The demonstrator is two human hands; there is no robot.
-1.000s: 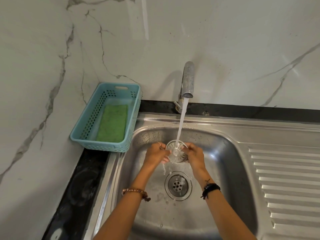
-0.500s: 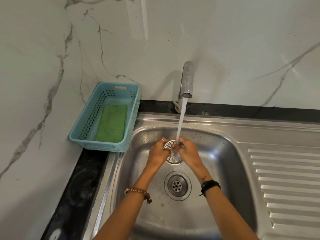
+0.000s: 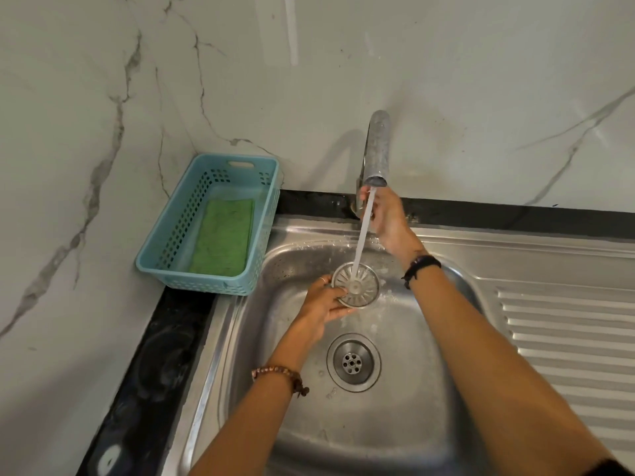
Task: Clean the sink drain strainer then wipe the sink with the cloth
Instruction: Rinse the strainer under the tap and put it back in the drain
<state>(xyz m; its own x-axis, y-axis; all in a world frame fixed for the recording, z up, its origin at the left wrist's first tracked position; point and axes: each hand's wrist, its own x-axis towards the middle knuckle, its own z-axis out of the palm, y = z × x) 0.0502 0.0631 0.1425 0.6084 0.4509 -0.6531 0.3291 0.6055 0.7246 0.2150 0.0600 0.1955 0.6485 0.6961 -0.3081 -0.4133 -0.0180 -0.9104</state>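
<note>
**A wet little metal disc, held by its edge**

We hold the strainer (image 3: pixel 356 285) in our left hand (image 3: pixel 323 305), with our fingers pinching its left rim. It sits up in the air over the sink (image 3: pixel 405 424), right under the water (image 3: pixel 363 231) that runs down from the tap (image 3: pixel 377 149). The drain hole (image 3: pixel 354 362) below it is open.

Our right hand (image 3: pixel 388 218) is up by the bottom of the tap, behind the water. It seems to curl around something there, maybe the tap handle, but we cannot tell for sure.

We think the strainer is light, hard and thin. It will not bend or break. But it is wet and shiny, so it could slip out and clang into the sink. The rim is the best place to hold it, thumb on one face and fingers on the other. The slots in the middle are not good to grab.

The green cloth (image 3: pixel 223 237) lies flat in the blue basket (image 3: pixel 171 235), left of the sink. It looks soft and easy to pick up anywhere.
</note>
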